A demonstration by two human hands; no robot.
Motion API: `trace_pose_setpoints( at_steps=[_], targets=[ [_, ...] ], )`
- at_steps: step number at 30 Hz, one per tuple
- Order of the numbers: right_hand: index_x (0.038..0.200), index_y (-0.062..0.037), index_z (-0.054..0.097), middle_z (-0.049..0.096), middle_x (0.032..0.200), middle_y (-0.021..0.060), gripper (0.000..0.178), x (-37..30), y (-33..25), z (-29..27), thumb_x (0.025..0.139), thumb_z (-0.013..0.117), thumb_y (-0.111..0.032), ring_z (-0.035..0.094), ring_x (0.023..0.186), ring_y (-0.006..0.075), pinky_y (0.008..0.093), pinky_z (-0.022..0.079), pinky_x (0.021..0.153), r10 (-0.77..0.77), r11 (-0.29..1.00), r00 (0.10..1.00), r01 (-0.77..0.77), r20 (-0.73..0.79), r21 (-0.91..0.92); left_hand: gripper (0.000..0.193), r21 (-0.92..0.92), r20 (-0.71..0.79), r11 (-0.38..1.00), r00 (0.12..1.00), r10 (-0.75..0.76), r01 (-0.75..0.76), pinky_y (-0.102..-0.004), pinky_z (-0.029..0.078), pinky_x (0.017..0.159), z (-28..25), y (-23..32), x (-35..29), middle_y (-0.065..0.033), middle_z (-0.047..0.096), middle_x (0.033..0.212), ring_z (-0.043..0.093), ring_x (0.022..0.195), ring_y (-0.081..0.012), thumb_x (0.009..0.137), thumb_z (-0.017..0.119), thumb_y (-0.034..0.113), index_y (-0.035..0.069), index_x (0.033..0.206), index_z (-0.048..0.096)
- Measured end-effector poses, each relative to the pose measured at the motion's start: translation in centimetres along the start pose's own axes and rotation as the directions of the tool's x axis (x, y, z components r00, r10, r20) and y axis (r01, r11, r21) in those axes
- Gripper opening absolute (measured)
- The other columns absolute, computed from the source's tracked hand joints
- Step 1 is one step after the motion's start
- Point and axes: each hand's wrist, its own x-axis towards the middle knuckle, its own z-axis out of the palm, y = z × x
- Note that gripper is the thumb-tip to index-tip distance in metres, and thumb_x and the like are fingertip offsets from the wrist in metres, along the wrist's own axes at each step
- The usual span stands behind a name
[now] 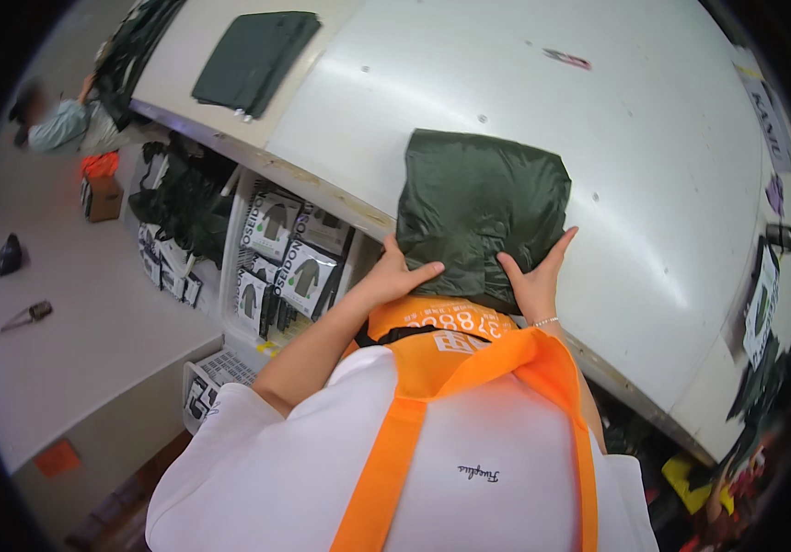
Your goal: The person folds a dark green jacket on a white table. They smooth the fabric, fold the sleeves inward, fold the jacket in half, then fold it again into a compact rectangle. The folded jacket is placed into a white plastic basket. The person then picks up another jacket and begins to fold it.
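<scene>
A folded dark green raincoat [483,207] of thin, shiny, creased fabric lies at the near edge of the white table [358,110], in front of my body. At its lower left corner is my left hand [400,274], the thumb resting on top and the other fingers mostly hidden at the side. My right hand [535,283] grips the lower right edge, its thumb pressed on the fabric and its index finger stretched along the side. The underside of the raincoat is out of sight.
A flat dark green stack [257,60] sits at the table's far left. Small red-handled snips [567,59] lie farther back. Below left, a white crate [234,248] holds several packaged garments [308,276]. Another person [57,121] is at the far left.
</scene>
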Motion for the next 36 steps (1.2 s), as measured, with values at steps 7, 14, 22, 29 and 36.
trace_pose_setpoints(
  at_steps=[7,14,22,29,36],
  targets=[
    [0.148,-0.0262,0.014,0.023,0.136,0.0373,0.09,6.3,-6.9,4.4,0.078,0.065,-0.001,0.042,0.116,0.052,0.0422,0.046,0.089,-0.274,0.895,0.958,0.288,0.088,-0.34,0.067,0.37,-0.283,0.925,0.937,0.204,-0.089,-0.0445,0.046,0.084,-3.3,5.2,5.3,-0.0335,0.054,0.103,0.055,0.101,-0.0453,0.07,0.076,0.023,-0.007,0.109,0.031],
    [0.129,-0.0114,0.054,0.017,0.141,0.039,0.079,13.8,-20.5,14.9,0.076,0.05,-0.07,0.046,0.114,0.048,0.0482,0.043,0.092,0.026,0.606,0.931,0.275,0.364,-0.747,0.028,0.534,-0.368,0.834,0.848,0.38,-0.142,-0.0424,0.045,0.083,-7.0,5.7,13.7,-0.0202,0.056,0.106,0.054,0.102,-0.0351,0.083,0.057,0.021,0.004,0.104,0.049],
    [0.114,-0.0053,0.064,0.018,0.145,0.0341,0.054,15.9,-19.9,22.7,0.08,0.058,-0.047,0.045,0.111,0.0434,0.0516,0.036,0.092,0.111,-0.046,0.903,0.422,0.415,-0.906,0.038,0.244,0.572,0.775,0.732,0.37,-0.583,-0.0388,0.048,0.08,-12.3,1.9,15.2,-0.0223,0.063,0.104,0.06,0.097,-0.0335,0.087,0.058,0.031,0.002,0.11,0.06],
    [0.102,-0.0033,0.069,0.022,0.142,0.038,0.041,15.0,-18.5,21.7,0.081,0.053,-0.035,0.04,0.11,0.0467,0.0538,0.028,0.092,-0.015,0.05,0.872,0.49,0.49,-0.87,0.032,0.808,-0.385,0.559,0.552,0.739,-0.184,-0.0405,0.045,0.086,-36.4,5.5,23.5,-0.0109,0.058,0.12,0.056,0.108,-0.0277,0.086,0.059,0.027,0.007,0.112,0.062],
    [0.122,-0.0098,0.059,0.043,0.126,0.0316,0.064,16.6,-18.9,15.2,0.065,0.071,-0.036,0.048,0.104,0.036,0.0389,0.04,0.091,-0.095,0.536,0.9,0.405,0.425,-0.74,0.055,0.951,-0.235,0.311,0.646,0.727,-0.004,-0.0523,0.027,0.105,-31.2,0.4,28.4,-0.0132,0.037,0.142,0.034,0.131,-0.0307,0.085,0.053,0.027,0.011,0.137,0.04]
  ],
)
